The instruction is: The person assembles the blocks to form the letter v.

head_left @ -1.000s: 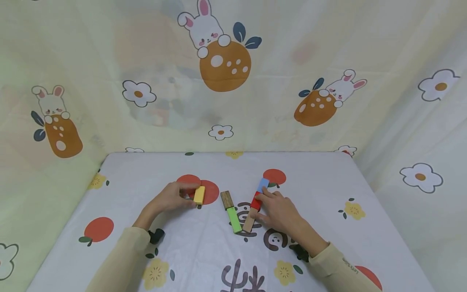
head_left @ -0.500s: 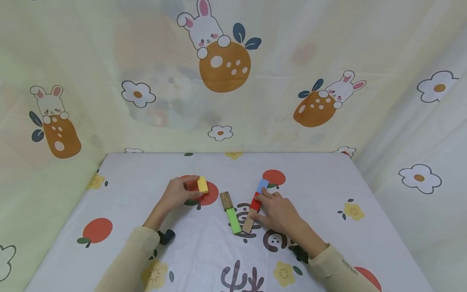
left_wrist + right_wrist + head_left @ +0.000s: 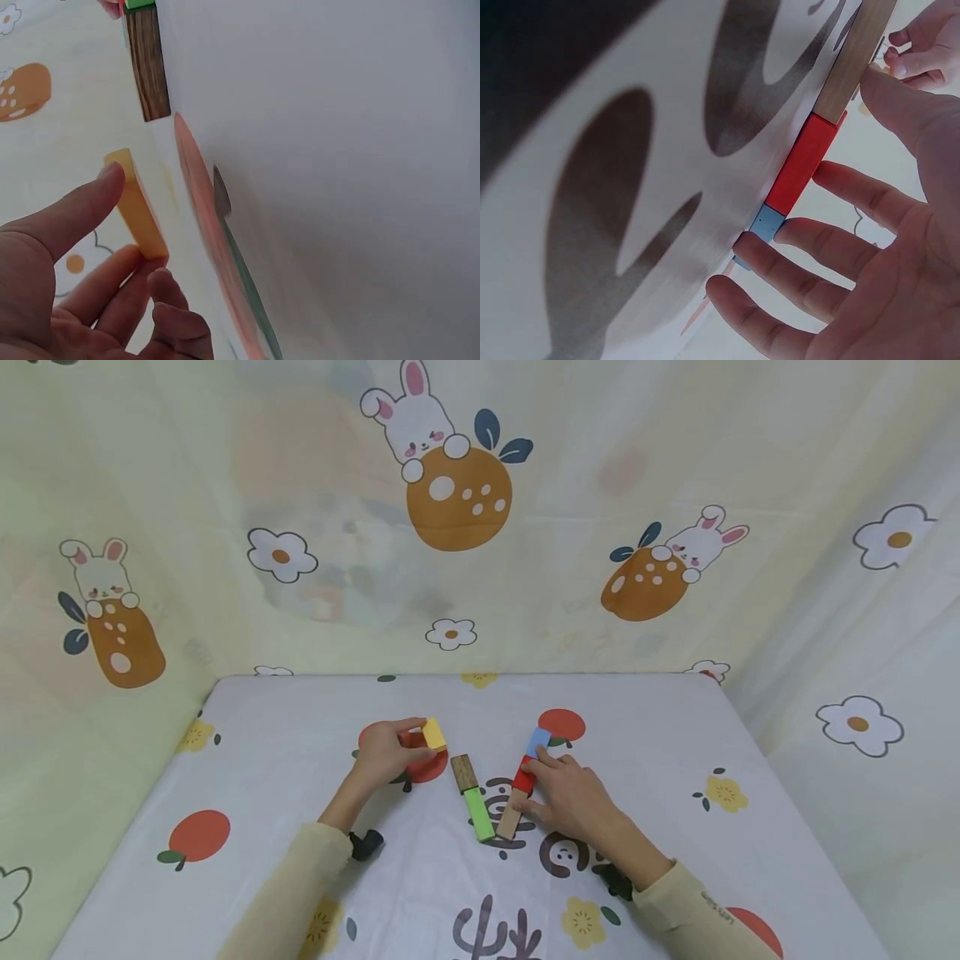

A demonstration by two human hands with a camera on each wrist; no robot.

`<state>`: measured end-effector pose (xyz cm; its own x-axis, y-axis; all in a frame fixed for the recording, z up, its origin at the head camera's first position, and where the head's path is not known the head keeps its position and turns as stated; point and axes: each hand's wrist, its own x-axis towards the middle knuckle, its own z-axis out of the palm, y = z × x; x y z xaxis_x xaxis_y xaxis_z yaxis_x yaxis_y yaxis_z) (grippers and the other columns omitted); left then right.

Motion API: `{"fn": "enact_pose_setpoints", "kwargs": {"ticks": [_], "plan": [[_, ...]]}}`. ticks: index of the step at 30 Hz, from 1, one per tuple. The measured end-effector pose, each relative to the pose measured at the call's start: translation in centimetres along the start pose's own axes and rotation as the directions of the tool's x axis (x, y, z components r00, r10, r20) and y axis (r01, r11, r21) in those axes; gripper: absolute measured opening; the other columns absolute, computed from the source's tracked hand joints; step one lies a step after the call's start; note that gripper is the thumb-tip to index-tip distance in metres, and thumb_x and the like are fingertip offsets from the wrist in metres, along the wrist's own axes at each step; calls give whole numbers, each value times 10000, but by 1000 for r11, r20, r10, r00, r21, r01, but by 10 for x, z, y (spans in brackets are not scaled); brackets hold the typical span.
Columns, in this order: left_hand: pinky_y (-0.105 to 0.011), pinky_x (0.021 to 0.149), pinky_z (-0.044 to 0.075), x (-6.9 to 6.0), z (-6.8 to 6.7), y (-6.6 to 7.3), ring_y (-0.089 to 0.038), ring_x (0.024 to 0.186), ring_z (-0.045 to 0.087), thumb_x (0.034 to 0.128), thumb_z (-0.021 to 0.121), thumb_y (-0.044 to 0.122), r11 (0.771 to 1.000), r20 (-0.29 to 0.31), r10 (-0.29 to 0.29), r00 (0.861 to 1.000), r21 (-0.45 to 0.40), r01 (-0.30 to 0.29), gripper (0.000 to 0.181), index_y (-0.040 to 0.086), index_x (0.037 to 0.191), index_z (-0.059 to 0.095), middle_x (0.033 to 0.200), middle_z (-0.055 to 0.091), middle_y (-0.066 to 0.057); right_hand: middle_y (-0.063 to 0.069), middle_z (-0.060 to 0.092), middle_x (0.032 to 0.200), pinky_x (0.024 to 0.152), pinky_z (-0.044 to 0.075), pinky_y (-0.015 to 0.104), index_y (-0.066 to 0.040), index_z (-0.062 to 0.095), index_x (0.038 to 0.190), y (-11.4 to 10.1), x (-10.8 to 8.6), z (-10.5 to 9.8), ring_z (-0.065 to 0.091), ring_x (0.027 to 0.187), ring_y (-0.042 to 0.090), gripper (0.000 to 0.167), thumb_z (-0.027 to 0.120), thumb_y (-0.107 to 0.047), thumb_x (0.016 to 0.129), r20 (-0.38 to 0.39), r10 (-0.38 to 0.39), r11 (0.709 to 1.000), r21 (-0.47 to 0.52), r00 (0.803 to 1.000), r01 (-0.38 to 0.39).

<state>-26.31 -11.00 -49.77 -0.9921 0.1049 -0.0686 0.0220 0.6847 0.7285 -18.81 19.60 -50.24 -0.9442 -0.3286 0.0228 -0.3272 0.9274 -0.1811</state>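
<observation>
My left hand (image 3: 382, 752) pinches a yellow block (image 3: 434, 735) by its ends between thumb and fingers, above a printed red fruit. In the left wrist view the yellow block (image 3: 139, 206) stands apart from the dark brown wood-grain block (image 3: 148, 64). Fingers of my right hand (image 3: 573, 789) touch a slanted row made of a blue block (image 3: 537, 741), a red block (image 3: 523, 777) and a tan block (image 3: 509, 817). In the right wrist view those fingers are extended, and the thumb lies at the tan block (image 3: 855, 60). Nothing is gripped there.
Left of that row, a dark brown block (image 3: 464, 772) and a green block (image 3: 479, 815) lie end to end, also slanted. The green and tan blocks come close at their near ends. Fruit-printed cloth (image 3: 645, 727) covers the table, with a printed curtain (image 3: 540, 593) behind.
My left hand has carried the yellow block rightward and a little farther back, nearer the dark brown block. The block's tilt has changed. My right hand and the blocks beside it stay put.
</observation>
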Motion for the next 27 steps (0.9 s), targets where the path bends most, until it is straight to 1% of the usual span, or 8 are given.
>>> {"fn": "enact_pose_setpoints", "kwargs": {"ticks": [3, 5, 10, 17, 21, 27], "plan": [[-412, 875, 623, 0, 3, 4, -301, 1148, 665, 861, 866, 260, 1000, -1, 7, 1000, -6, -7, 564, 173, 1397, 713, 1233, 775, -150, 200, 571, 1568, 921, 597, 623, -144, 654, 1418, 0, 0, 0, 643, 1270, 447, 691, 769, -587, 901, -2, 0, 1000, -1, 1000, 0], [-428, 895, 623, 0, 6, 6, -305, 1170, 666, 864, 866, 267, 1000, 1, 9, 1000, -6, -9, 564, 173, 1399, 712, 1247, 773, -151, 199, 573, 1567, 919, 597, 621, -146, 655, 1416, 0, 0, 0, 643, 1269, 446, 687, 770, -586, 900, -3, 0, 1000, 2, 1000, 0], [-501, 1005, 588, 3, 12, 10, -322, 1282, 636, 875, 855, 292, 1000, 8, 23, 1000, 8, -23, 569, 184, 1412, 702, 1380, 726, -135, 196, 567, 1574, 923, 596, 618, -150, 653, 1422, 0, 0, 0, 641, 1271, 441, 689, 767, -588, 901, 4, 3, 1000, -3, 1000, -3], [-533, 1104, 542, 4, 19, 16, -337, 1406, 591, 872, 870, 297, 999, 23, 39, 999, 11, -40, 578, 159, 1408, 703, 1453, 690, -114, 193, 574, 1568, 918, 600, 613, -153, 658, 1416, -1, 0, 0, 643, 1266, 440, 680, 763, -589, 905, 11, 8, 1000, -6, 1000, -7], [-538, 1133, 520, 3, 22, 18, -330, 1411, 590, 870, 875, 291, 999, 29, 42, 999, 14, -42, 574, 158, 1402, 707, 1448, 693, -110, 191, 572, 1571, 906, 606, 598, -158, 659, 1415, -1, 0, 1, 641, 1269, 438, 675, 756, -595, 909, 15, 8, 1000, -9, 1000, -7], [-534, 1109, 539, 4, 25, 21, -317, 1362, 614, 880, 865, 306, 999, 31, 25, 999, 42, -27, 564, 174, 1406, 706, 1436, 698, -110, 187, 584, 1560, 888, 610, 590, -161, 668, 1399, 0, -1, -1, 648, 1259, 432, 665, 762, -596, 905, -2, -1, 1000, -15, 1000, 1]]}}
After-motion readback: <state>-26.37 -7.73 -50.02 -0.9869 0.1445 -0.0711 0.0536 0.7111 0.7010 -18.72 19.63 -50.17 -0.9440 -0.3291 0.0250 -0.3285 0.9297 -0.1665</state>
